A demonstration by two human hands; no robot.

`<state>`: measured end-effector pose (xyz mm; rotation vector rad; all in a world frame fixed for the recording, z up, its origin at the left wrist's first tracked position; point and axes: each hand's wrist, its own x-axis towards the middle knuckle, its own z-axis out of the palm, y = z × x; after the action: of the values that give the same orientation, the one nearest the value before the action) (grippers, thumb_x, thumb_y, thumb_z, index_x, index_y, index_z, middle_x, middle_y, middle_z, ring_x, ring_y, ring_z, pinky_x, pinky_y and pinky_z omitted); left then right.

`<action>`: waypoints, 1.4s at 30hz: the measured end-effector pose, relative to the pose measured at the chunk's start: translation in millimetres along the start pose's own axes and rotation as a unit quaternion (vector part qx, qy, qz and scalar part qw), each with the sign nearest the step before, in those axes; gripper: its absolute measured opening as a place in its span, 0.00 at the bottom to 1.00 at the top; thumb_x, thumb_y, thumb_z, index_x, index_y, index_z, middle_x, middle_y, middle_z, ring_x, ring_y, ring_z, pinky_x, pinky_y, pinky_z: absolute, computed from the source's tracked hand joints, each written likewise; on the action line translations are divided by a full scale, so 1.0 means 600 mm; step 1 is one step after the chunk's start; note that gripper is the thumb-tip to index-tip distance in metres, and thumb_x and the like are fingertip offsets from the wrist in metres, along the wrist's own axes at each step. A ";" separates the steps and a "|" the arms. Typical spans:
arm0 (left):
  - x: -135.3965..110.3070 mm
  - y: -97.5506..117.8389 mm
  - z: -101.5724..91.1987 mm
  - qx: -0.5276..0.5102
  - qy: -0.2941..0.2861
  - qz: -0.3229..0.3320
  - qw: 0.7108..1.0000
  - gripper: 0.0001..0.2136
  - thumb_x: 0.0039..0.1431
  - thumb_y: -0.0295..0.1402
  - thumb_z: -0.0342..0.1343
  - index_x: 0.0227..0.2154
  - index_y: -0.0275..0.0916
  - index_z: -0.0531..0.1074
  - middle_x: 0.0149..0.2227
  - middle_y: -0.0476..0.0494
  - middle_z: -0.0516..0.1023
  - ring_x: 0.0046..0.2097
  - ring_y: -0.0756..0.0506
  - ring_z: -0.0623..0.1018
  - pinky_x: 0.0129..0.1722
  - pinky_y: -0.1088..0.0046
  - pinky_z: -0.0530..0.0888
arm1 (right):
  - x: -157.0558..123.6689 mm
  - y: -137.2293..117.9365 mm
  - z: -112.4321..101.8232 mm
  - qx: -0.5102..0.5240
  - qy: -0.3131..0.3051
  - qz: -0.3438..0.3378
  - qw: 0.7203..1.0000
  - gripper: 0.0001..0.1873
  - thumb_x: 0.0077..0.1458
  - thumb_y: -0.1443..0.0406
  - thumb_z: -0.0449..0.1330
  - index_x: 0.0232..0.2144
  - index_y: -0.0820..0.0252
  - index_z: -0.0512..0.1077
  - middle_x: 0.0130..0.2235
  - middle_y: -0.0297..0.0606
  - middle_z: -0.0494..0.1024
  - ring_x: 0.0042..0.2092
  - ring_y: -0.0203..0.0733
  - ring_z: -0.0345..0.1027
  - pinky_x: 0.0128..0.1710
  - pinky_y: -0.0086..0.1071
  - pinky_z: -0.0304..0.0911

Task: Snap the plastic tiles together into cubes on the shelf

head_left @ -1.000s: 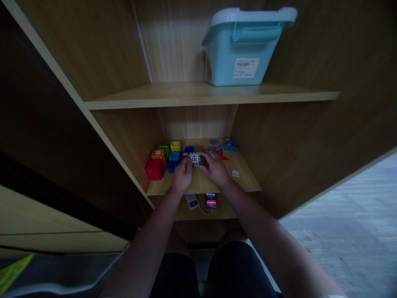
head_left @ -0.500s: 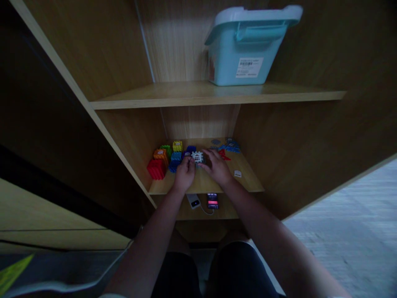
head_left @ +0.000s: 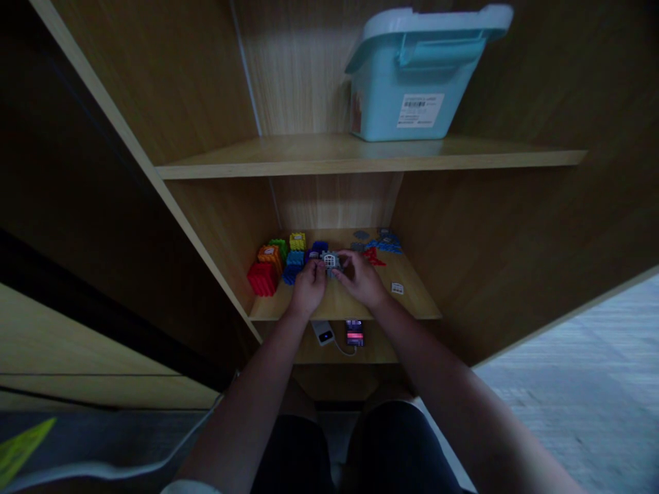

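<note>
Between my hands is a grey toothed-edge building tile (head_left: 330, 260) with a white lattice window in it. My left hand (head_left: 309, 285) pinches its lower left side. On the other side, the fingers of my right hand (head_left: 359, 276) curl around its right edge. Just left of the tile stand blocks in purple (head_left: 311, 255), light blue (head_left: 295, 258) and dark blue (head_left: 291, 274). Further left are a red block (head_left: 262, 279), an orange block (head_left: 270, 256), a green one (head_left: 279, 245) and a yellow one (head_left: 297, 240).
Red pieces (head_left: 373, 256), blue flat pieces (head_left: 387, 243) and a small white window piece (head_left: 397, 288) lie to the right. A lidded teal bin (head_left: 412, 89) rests on the shelf (head_left: 288, 165) above. Below, a phone (head_left: 355, 333) is cabled to a white power bank (head_left: 323, 333).
The grey tile has tilted slightly, and my right fingers have closed in on its edge. The whole view has shifted a little.
</note>
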<state>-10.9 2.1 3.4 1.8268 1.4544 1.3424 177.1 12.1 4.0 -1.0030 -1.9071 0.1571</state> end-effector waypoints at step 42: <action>0.009 -0.010 0.007 0.034 -0.007 0.010 0.999 0.06 0.69 0.28 0.55 0.44 0.39 0.76 0.43 0.40 0.86 0.43 0.44 0.85 0.43 0.71 0.77 | 0.003 0.025 0.014 0.071 0.015 0.073 0.995 0.25 0.63 0.59 0.63 0.60 0.52 0.62 0.57 0.47 0.80 0.53 0.49 0.78 0.56 0.46 0.73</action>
<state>-10.5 10.1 -1.0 1.8956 1.4953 1.3021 178.8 25.5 -6.5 -1.0428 -1.7681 0.3548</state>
